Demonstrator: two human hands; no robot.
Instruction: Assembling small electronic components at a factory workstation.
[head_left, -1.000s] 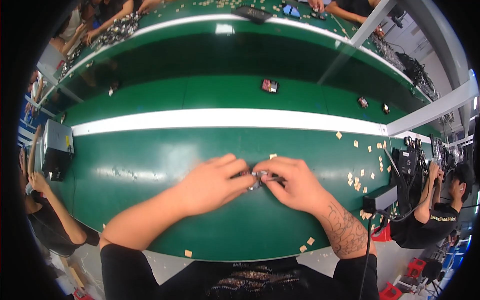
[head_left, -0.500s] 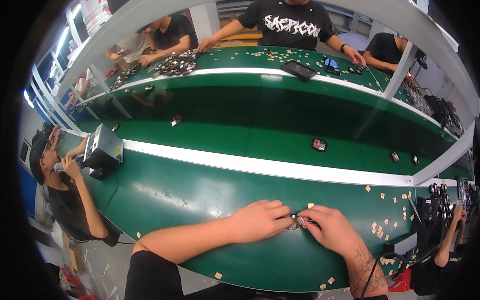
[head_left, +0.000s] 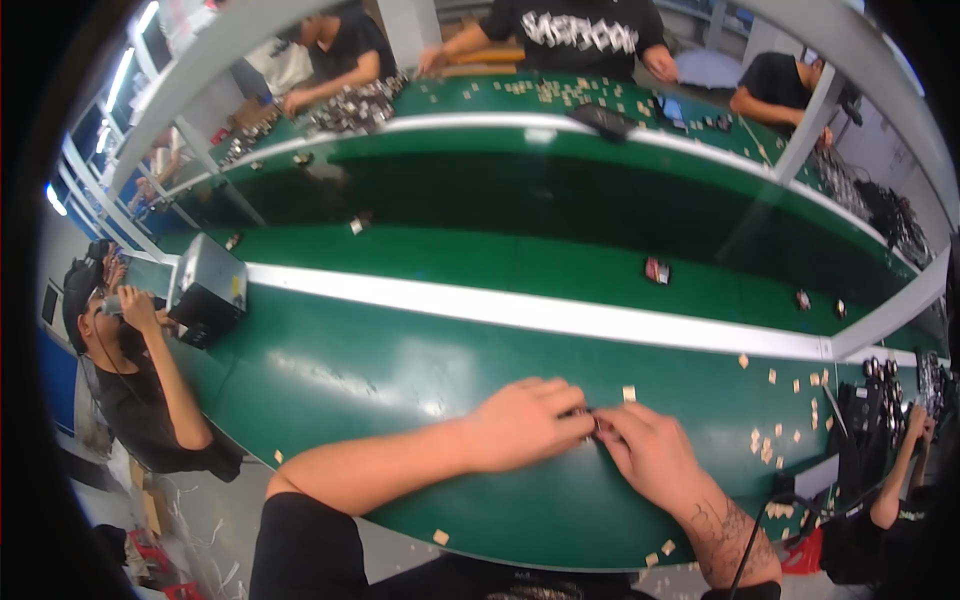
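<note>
My left hand (head_left: pixel 528 427) and my right hand (head_left: pixel 652 452) meet over the green tabletop, each with its fingers closed on the same small dark electronic device (head_left: pixel 599 424). From the left my fingers wrap round it, while my right thumb and fingertips pinch its other side. Most of the device is hidden, and motion blurs the rest; a reddish patch shows between the fingertips. Just beyond my right fingers lies a small pale square piece (head_left: pixel 629 394) on the tabletop (head_left: pixel 400 390).
Beyond a white rail (head_left: pixel 480 303) runs a green belt carrying scattered small devices, one reddish (head_left: pixel 657 270). Pale squares (head_left: pixel 766 446) and a black cable (head_left: pixel 752 535) lie right. A grey box-shaped machine (head_left: pixel 212 283) stands left near a co-worker (head_left: pixel 140 390). Others sit opposite.
My view has tipped slightly. Both hands stay on the device, whose silvery part no longer shows. Devices on the belt have drifted a little right. A co-worker opposite has drawn one hand back.
</note>
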